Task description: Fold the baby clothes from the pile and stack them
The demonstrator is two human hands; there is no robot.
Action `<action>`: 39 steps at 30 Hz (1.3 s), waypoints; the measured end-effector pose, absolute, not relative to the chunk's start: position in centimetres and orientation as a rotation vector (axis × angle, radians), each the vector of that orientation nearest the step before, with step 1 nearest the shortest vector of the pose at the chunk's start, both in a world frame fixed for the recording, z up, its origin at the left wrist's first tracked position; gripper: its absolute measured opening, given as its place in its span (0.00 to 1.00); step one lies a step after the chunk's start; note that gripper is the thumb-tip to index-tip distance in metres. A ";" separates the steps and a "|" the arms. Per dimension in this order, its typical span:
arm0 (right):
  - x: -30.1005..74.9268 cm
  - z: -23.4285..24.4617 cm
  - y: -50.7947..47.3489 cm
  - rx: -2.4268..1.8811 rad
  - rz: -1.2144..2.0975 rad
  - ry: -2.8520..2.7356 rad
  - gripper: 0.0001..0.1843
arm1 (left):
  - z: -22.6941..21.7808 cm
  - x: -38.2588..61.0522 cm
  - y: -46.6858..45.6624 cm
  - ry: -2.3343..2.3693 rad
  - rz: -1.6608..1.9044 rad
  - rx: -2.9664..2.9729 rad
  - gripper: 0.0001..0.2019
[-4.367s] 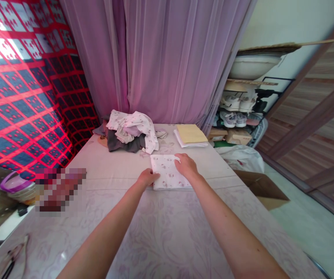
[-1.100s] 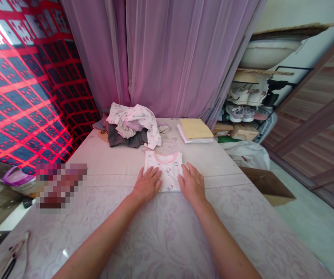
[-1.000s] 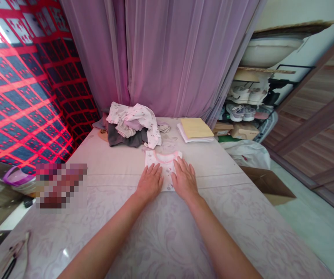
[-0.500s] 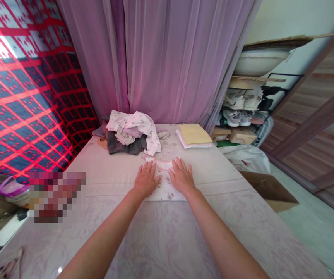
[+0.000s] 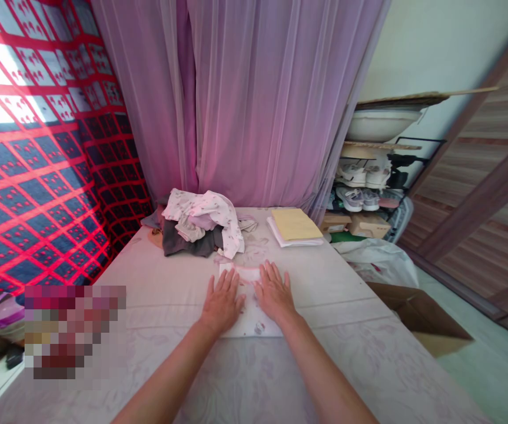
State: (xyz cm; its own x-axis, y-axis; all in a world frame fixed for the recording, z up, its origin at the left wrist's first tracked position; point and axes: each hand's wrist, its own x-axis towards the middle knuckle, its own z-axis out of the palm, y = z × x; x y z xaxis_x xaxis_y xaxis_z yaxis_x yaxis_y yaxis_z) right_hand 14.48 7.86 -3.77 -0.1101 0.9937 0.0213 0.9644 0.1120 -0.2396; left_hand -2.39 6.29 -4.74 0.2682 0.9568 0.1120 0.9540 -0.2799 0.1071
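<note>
A folded white shirt (image 5: 250, 321) with a pink-trimmed neckline and a small printed figure lies flat in front of me. My left hand (image 5: 222, 301) rests palm down on its left side, fingers stretched out. On its right side lies my right hand (image 5: 274, 292), also flat with the fingers extended. Neither hand grips the cloth. Both palms hide parts of the shirt. Behind it, at the left, is a heap of loose clothes (image 5: 207, 215), with a white patterned garment on top and dark grey cloth below.
Folded yellow cloth (image 5: 296, 225) on white cloth lies at the back right of the bed (image 5: 156, 347). A purple curtain (image 5: 254, 106) hangs behind. To the right stand a shoe rack (image 5: 366, 176) and an open cardboard box (image 5: 421, 318). A purple-rimmed bucket (image 5: 4, 312) is at left.
The view has tilted up slightly, so everything sits lower in the picture. My hands stay flat on the shirt, with little visible movement over it.
</note>
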 end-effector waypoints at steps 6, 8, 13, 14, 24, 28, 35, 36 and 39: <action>13.5 -5.3 5.3 -1.910 0.288 -2.278 0.29 | -6.2 -2.2 4.0 1.847 0.252 2.451 0.27; 13.7 -5.3 4.7 -1.898 0.253 -2.250 0.28 | -6.5 -2.6 3.8 1.831 0.266 2.449 0.27; 14.4 -5.8 2.0 -1.773 0.095 -2.239 0.27 | -7.3 -4.4 1.7 1.781 0.396 2.522 0.29; 14.4 -6.0 1.5 -1.749 0.113 -2.270 0.27 | -7.3 -4.7 1.2 1.769 0.399 2.536 0.29; 17.8 -6.6 0.7 -1.893 0.023 -1.904 0.23 | -7.0 -5.7 -1.6 1.876 0.521 2.364 0.24; 20.7 -7.3 0.5 -2.073 0.015 -1.752 0.21 | -7.0 -6.3 -2.6 1.889 0.572 2.313 0.21; 20.3 -7.0 0.2 -2.033 0.070 -1.891 0.21 | -6.4 -6.0 -3.7 1.976 0.586 2.227 0.20; 20.2 -6.9 0.2 -2.030 0.070 -1.901 0.21 | -6.4 -6.0 -3.8 1.967 0.597 2.225 0.19; 20.2 -6.9 0.2 -2.024 0.064 -1.927 0.21 | -6.3 -6.2 -3.8 1.930 0.656 2.225 0.17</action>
State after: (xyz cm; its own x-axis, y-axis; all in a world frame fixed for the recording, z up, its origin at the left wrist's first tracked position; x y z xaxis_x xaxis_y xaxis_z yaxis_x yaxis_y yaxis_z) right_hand 20.21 0.20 -6.92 0.0769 0.9764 0.2016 0.9609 -0.0186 -0.2764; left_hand -6.21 -3.81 -6.27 0.0909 0.9665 0.2401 0.9126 -0.1774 0.3685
